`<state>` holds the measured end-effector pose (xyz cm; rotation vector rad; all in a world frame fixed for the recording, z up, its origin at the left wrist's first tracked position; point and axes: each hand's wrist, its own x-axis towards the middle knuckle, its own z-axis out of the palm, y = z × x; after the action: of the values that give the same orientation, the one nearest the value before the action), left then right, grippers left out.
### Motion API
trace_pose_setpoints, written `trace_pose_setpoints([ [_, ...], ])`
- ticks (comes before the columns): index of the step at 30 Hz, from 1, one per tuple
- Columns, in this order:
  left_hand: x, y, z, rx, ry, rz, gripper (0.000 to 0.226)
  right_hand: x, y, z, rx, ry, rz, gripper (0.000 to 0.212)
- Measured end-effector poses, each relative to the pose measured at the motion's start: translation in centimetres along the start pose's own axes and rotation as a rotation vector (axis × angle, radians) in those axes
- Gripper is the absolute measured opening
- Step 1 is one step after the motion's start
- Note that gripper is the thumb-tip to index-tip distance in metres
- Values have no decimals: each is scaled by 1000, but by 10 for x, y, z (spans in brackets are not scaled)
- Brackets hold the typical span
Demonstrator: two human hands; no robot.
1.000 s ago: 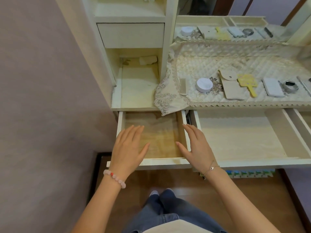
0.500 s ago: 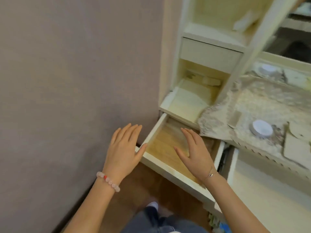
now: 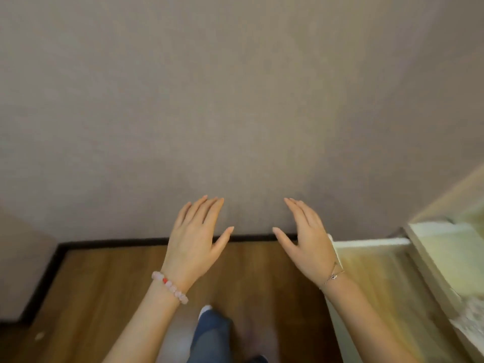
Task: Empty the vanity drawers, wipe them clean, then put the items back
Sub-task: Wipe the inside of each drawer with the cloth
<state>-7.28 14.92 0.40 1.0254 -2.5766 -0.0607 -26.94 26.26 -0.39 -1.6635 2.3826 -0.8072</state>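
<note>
Both hands hang in the air in front of a plain grey-brown wall point(image 3: 235, 100), and neither carries anything. The left hand point(image 3: 195, 239) is flat with its fingers straight and close together and the thumb spread to the side; a bracelet point(image 3: 170, 286) of pale beads with one red one sits on that wrist. The right hand point(image 3: 306, 242) is open the same way, fingers straight and tilted toward the left hand, with a thin chain point(image 3: 332, 276) round its wrist. They are apart from each other and touch nothing. The drawer point(image 3: 369, 242) lies at the right edge of the view, pulled out of the vanity point(image 3: 445, 231), just beside the right wrist and forearm; what shows of its yellowish wooden bottom looks bare, though that side is blurred. A bit of lace cloth point(image 3: 471, 318) hangs at the far right. Below are a brown wood floor point(image 3: 104, 284), a dark strip along the foot of the wall, and a leg in jeans point(image 3: 212, 334). As I judge it, this drawer is already emptied and the wiping has not begun, since no rag is in either hand or anywhere in sight. The next move calls for finding something to wipe with, then bringing the hands and the gaze back over the open drawer to rub its bottom and corners
</note>
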Motion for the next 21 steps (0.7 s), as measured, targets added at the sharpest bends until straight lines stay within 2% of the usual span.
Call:
trace_pose_setpoints([
  [11, -97, -140, -98, 167, 189, -405, 56, 57, -186, 72, 152, -124, -468, 61],
  [18, -180, -227, -164, 276, 266, -621, 56, 63, -332, 129, 243, -176, -724, 59],
  [21, -225, -257, -188, 308, 297, -724, 57, 53, -390, 161, 295, -246, -812, 58],
])
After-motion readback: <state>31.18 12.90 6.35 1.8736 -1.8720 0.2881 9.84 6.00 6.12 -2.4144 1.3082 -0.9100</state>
